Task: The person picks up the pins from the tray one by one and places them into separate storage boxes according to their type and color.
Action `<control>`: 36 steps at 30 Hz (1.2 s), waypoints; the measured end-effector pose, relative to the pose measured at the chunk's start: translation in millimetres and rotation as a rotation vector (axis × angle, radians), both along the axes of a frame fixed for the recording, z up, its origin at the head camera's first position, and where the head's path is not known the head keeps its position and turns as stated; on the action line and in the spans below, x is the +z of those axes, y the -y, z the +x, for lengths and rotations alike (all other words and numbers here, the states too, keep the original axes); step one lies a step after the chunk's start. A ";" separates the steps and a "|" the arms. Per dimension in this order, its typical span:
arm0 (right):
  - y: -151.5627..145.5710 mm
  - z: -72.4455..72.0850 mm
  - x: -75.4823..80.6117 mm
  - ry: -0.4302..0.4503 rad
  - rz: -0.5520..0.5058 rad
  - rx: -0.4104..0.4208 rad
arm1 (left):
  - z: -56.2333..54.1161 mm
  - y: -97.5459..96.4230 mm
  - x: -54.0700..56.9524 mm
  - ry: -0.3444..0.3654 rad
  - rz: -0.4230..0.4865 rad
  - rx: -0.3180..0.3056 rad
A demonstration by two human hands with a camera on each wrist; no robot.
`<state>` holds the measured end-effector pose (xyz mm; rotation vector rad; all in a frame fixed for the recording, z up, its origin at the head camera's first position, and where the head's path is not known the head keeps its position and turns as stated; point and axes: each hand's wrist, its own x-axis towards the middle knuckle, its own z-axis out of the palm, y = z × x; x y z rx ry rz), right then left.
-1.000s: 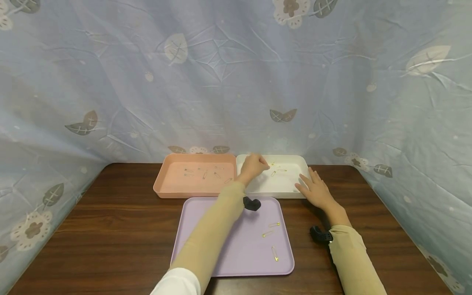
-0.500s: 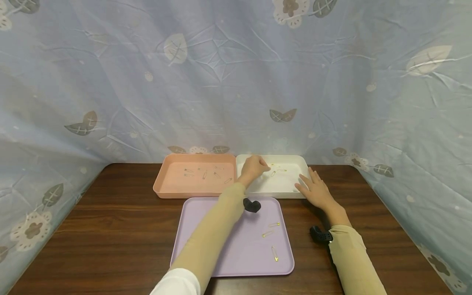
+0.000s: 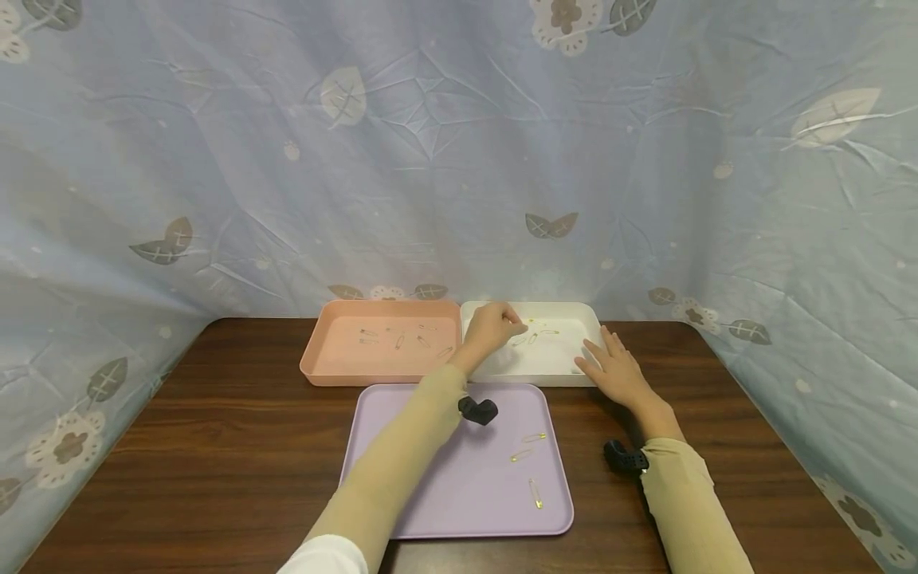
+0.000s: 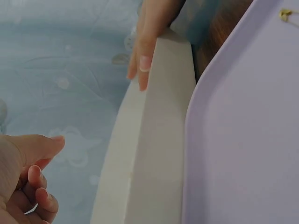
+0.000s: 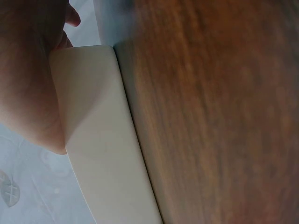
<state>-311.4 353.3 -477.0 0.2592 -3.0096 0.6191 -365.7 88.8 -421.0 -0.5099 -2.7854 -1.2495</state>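
Observation:
My left hand (image 3: pixel 493 327) is over the left part of the white tray (image 3: pixel 531 379), its fingers loosely bent. Nothing shows between thumb and fingers in the left wrist view, where the hand (image 4: pixel 28 172) is at the lower left. Just below the fingertips in the head view lies a safety pin (image 3: pixel 519 341). Beside it are another safety pin (image 3: pixel 533 338) and several more small gold-coloured ones. With fingers spread, my right hand (image 3: pixel 614 371) rests on the white tray's right rim. The right wrist view shows its palm side (image 5: pixel 28 88) against the tray wall (image 5: pixel 100 126).
Left of the white tray stands a pink tray (image 3: pixel 380 379) with several safety pins. In front, a lilac tray (image 3: pixel 459 510) holds three gold safety pins, one of them a pin (image 3: pixel 535 494) near its right edge. A patterned curtain (image 3: pixel 459 159) hangs behind the wooden table (image 3: pixel 179 446).
A safety pin now lies in the white tray below my left fingertips, let go by that hand. The left forearm has shifted slightly left and towards me. My right hand stays put.

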 end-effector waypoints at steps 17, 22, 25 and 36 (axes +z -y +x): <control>0.5 -1.8 -1.6 -0.012 0.010 0.000 | 49.8 17.2 4.4 0.006 0.144 -0.065; -0.3 -0.8 -2.5 -0.016 0.016 -0.005 | 67.7 20.9 5.4 0.043 0.148 -0.047; 0.3 -0.2 -1.7 -0.012 0.006 0.000 | 77.9 25.4 5.3 0.064 0.180 -0.038; -1.7 -0.5 -2.7 -0.019 0.003 0.016 | 110.5 29.3 -8.6 0.105 0.232 -0.018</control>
